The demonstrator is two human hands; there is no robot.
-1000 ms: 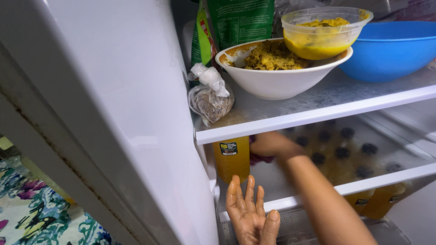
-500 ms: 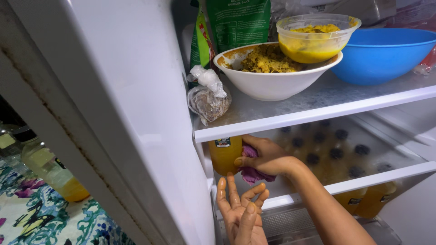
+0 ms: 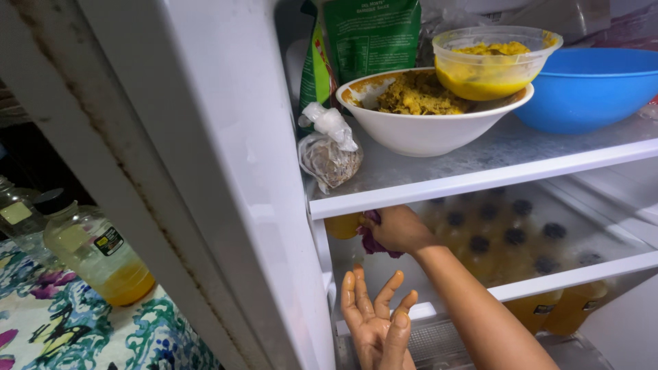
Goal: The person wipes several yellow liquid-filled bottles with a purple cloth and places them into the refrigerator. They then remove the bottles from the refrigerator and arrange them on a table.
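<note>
Gripping a purple cloth (image 3: 372, 241), my right hand (image 3: 401, 229) has slid left since a second ago onto the orange bottle (image 3: 345, 225) under the shelf (image 3: 480, 175), centre frame (wiping, I judge), while my left hand (image 3: 375, 322) stays open below.

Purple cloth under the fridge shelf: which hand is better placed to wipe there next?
Right, probably. The right hand has its grip closed on the crumpled purple cloth, up against the orange plastic bottle beneath the white fridge shelf. The left hand sits lower, palm open, holding nothing.
</note>
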